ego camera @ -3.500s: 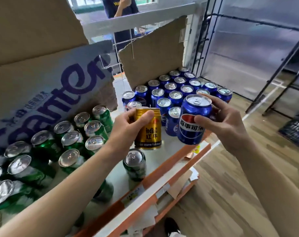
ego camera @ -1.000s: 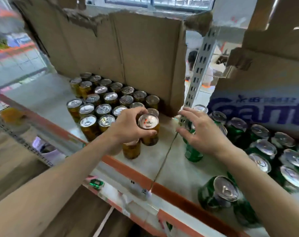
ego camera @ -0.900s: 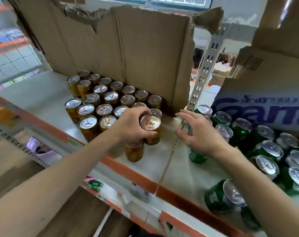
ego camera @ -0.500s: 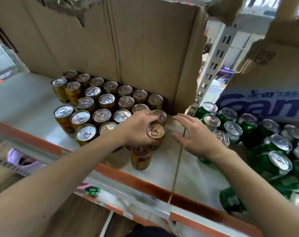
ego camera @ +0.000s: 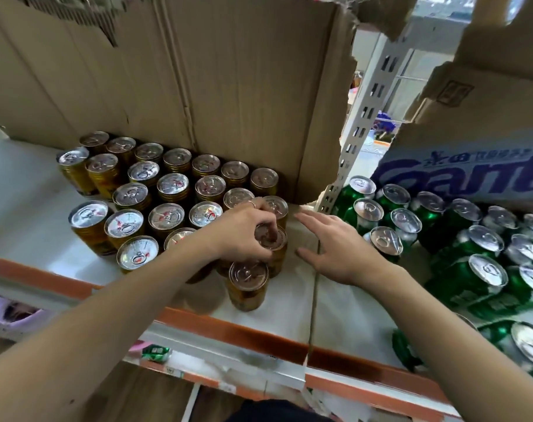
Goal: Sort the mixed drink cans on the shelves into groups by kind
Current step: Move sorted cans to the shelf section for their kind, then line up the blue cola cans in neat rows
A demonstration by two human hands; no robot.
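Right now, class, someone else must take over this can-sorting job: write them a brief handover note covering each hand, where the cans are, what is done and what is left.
Left hand: fingers closed on the top of a gold can at the right edge of the gold group.
Right hand: open, empty, hovering over the shelf between groups.
Done: gold cans stand in rows on the left; green cans are massed on the right.
Left: release this can, align the lone gold can in front, stand up the tipped green cans.
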